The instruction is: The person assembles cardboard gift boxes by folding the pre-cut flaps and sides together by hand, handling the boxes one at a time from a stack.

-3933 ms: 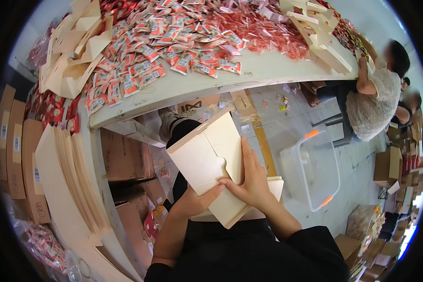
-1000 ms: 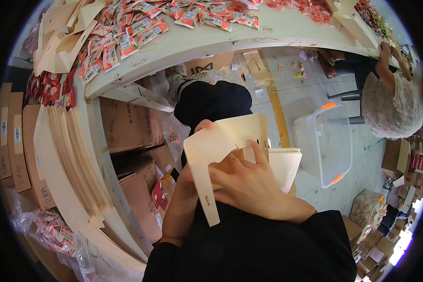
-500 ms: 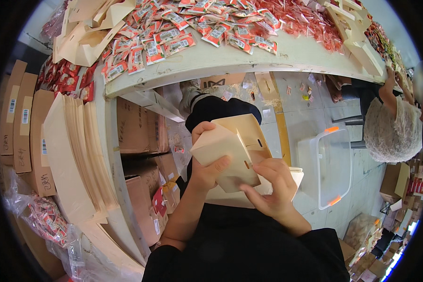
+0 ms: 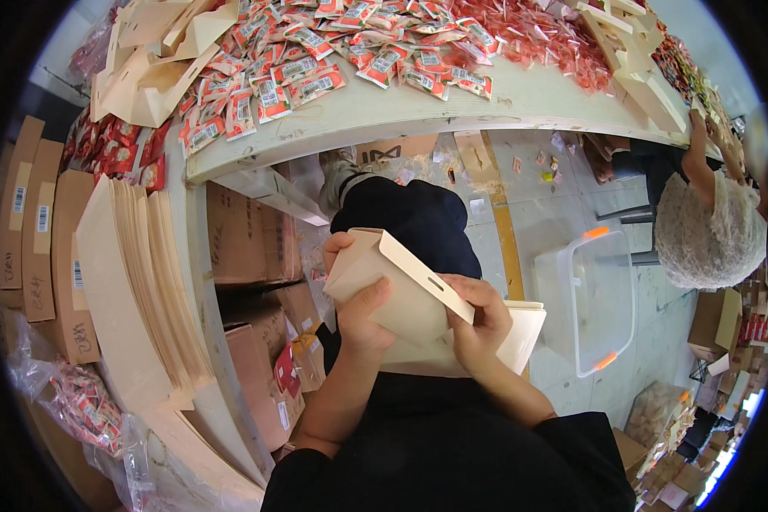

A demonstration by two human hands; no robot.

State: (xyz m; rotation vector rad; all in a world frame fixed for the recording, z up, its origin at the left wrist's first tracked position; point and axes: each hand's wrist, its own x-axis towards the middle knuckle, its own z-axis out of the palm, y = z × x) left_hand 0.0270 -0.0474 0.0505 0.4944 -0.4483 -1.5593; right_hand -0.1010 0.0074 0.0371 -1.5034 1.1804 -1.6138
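Observation:
Over my lap I hold a partly folded cream cardboard box (image 4: 392, 299) between both hands. My left hand (image 4: 358, 311) grips its left side, with the thumb across the near face and the fingers behind. My right hand (image 4: 480, 320) pinches the right end of a narrow slotted flap along the box's upper edge. A flat cream cardboard sheet (image 4: 523, 333) lies on my lap beneath the box and pokes out to the right of my right hand.
A table (image 4: 350, 119) ahead carries red-and-white snack packets (image 4: 384, 60) and folded cream boxes (image 4: 158, 85). Stacked flat cardboard sheets (image 4: 145, 290) stand at my left. A clear plastic bin (image 4: 584, 303) is on the floor at right. Beyond it, another person (image 4: 712, 226) works at the table.
The box has turned in my hands, and its slotted flaps have come together along one edge. My right hand has moved from the box's lower corner up to the flap's end.

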